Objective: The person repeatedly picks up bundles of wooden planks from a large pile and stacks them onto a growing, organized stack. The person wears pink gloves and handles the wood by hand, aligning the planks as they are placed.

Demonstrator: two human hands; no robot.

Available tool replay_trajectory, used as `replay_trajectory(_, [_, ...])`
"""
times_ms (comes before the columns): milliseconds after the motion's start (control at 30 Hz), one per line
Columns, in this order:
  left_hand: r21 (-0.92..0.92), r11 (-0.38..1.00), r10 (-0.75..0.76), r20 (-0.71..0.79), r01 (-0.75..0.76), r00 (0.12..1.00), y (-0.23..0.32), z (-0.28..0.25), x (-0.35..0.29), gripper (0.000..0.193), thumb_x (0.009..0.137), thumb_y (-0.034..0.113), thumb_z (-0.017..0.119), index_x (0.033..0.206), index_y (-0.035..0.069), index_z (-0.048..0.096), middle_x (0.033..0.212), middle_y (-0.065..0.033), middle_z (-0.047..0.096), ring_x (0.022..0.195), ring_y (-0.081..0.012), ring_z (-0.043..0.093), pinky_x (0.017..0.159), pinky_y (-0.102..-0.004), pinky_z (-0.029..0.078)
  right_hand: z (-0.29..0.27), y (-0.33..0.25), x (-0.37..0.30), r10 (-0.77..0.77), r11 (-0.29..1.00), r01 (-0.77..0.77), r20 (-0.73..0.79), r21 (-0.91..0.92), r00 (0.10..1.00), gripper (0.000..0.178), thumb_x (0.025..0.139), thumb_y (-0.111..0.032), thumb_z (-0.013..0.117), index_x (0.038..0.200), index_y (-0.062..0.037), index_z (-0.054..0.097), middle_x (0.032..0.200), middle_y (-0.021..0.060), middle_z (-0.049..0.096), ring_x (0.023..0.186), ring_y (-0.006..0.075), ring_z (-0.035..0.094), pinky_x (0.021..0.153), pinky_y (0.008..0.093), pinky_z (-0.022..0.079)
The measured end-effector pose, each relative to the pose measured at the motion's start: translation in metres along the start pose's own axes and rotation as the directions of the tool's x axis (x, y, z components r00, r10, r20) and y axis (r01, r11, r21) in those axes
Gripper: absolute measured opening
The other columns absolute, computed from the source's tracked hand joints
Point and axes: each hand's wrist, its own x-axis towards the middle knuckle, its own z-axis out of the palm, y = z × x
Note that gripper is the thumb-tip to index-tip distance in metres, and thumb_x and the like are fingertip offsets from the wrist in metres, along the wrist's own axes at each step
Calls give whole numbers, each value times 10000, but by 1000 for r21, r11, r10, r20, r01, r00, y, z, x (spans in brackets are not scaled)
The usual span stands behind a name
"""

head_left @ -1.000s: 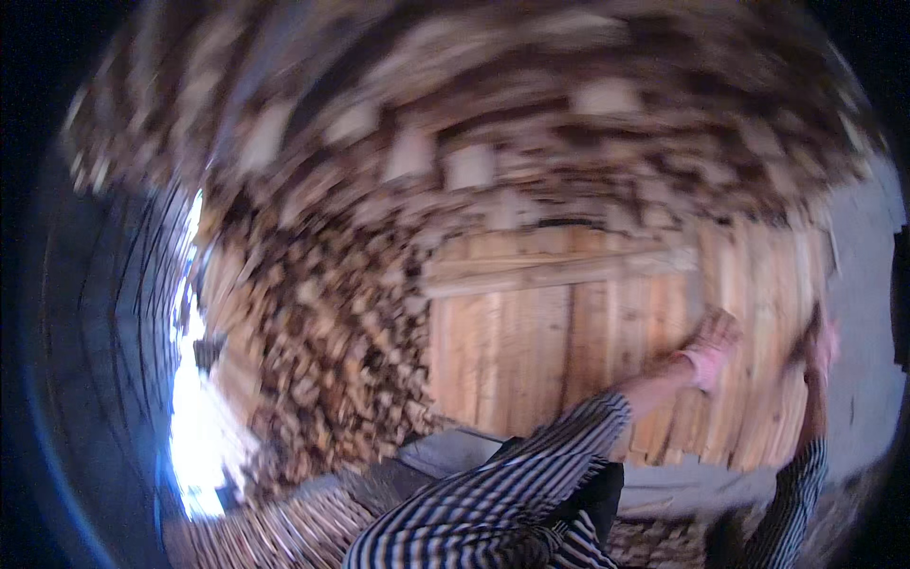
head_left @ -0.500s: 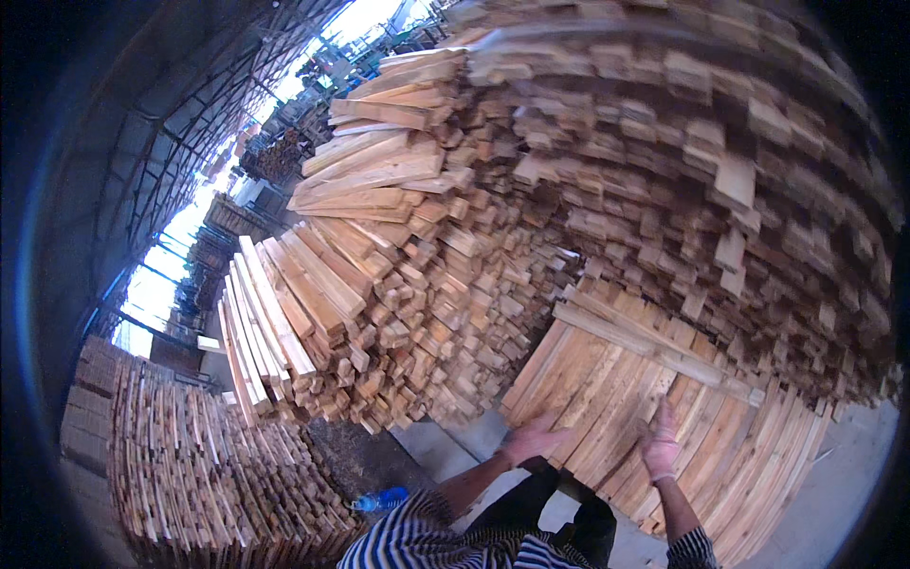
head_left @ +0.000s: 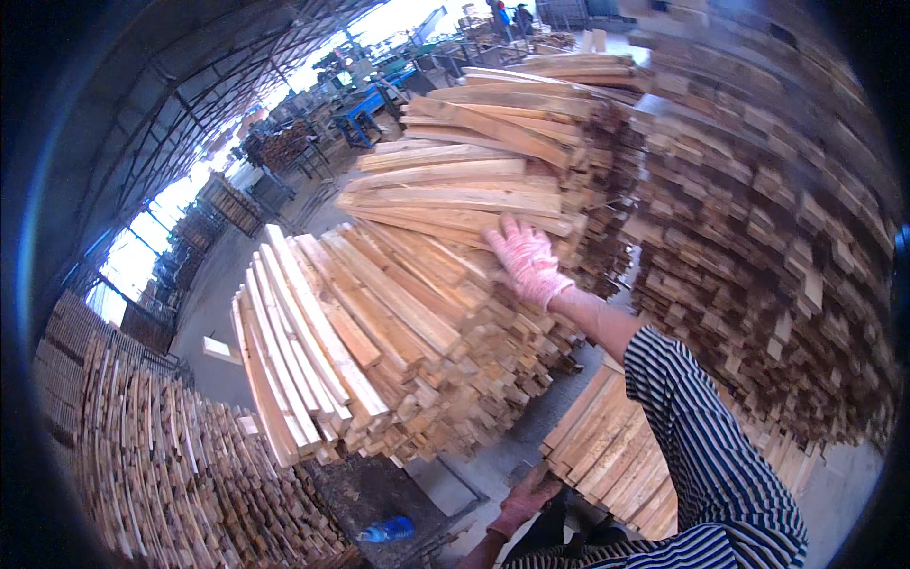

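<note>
My right hand (head_left: 527, 262), in a pinkish-white glove, reaches forward over a tall pile of sawn boards (head_left: 417, 294). Its fingers are spread and rest on the ends of the upper boards, gripping none of them. Low down, my left hand (head_left: 529, 497), also gloved, hangs beside the near left corner of a low stack of flat planks (head_left: 607, 441). Its fingers look loosely stretched, with nothing visible in them. My right striped sleeve covers much of the low stack.
A high wall of stacked lumber (head_left: 758, 237) rises on the right. Lower left stands another stack of thin boards (head_left: 180, 465). A blue plastic bottle (head_left: 387, 529) lies on a dark surface near my left arm. Blue machinery (head_left: 365, 119) stands further back.
My right hand has moved from over the low plank stack up and forward onto the tall board pile. My left hand has dropped lower. The view has shifted.
</note>
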Motion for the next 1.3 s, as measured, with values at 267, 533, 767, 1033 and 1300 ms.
replay_trajectory(267, [-39,957,286,-40,-288,957,56,-50,40,707,960,296,711,1532,21,401,1554,-149,464,1426,-243,439,1160,-372,370,4,-6,50,-5,995,29,233,-100,972,555,836,-33,680,1352,-18,476,1286,251,543,1098,438,635,888,514,570])
replay_trajectory(533, [-729,508,393,-278,-458,877,259,-147,78,760,987,671,480,1442,62,466,1375,-98,590,1249,-267,566,1075,-459,462,-92,-110,-38,-81,964,208,560,-168,825,456,732,-220,738,1073,42,587,960,182,664,805,290,741,546,462,578])
replay_trajectory(767, [-758,530,172,-344,-381,923,265,-188,97,721,918,573,639,1424,74,515,1317,-137,608,1133,-318,622,984,-478,519,-132,-93,-58,-153,988,83,701,133,696,735,788,-509,772,1289,-22,546,1120,183,624,953,355,701,691,479,587])
replay_trajectory(1033, [-796,523,79,-311,-305,947,279,-162,91,772,910,592,654,1480,110,460,1401,-114,544,1225,-287,570,1024,-474,497,-24,63,46,-18,956,32,51,-293,999,695,790,-346,794,1380,-136,492,1233,188,590,1177,408,568,898,555,498])
replay_trajectory(1300, [-883,366,298,-189,-295,936,229,-187,118,700,937,586,630,1413,87,512,1306,-115,602,1126,-268,623,961,-435,544,-69,8,54,-44,988,98,384,-123,922,595,880,-282,647,1448,-243,475,1131,176,654,1047,412,652,799,531,557])
